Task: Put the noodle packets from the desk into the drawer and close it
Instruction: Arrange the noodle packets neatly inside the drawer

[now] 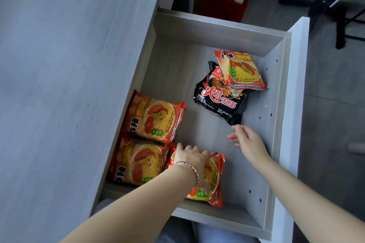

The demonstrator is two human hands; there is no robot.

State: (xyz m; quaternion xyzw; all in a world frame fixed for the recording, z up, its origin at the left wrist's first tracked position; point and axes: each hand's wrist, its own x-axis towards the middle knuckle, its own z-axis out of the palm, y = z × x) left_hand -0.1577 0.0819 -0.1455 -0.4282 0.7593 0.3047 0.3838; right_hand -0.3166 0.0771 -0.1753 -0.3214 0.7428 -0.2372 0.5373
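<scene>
My left hand point(190, 159) grips an orange noodle packet point(214, 175) by the drawer's point(217, 27) near wall, laying it flat, I judge, while my right hand point(248, 140) hovers slack and empty beside the black noodle packet point(219, 98).

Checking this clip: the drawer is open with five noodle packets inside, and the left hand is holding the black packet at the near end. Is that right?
Not quite. The head view shows the left hand holding an orange packet at the near end of the open drawer. The black packet lies farther in, by the right hand. Five packets is right.
</scene>
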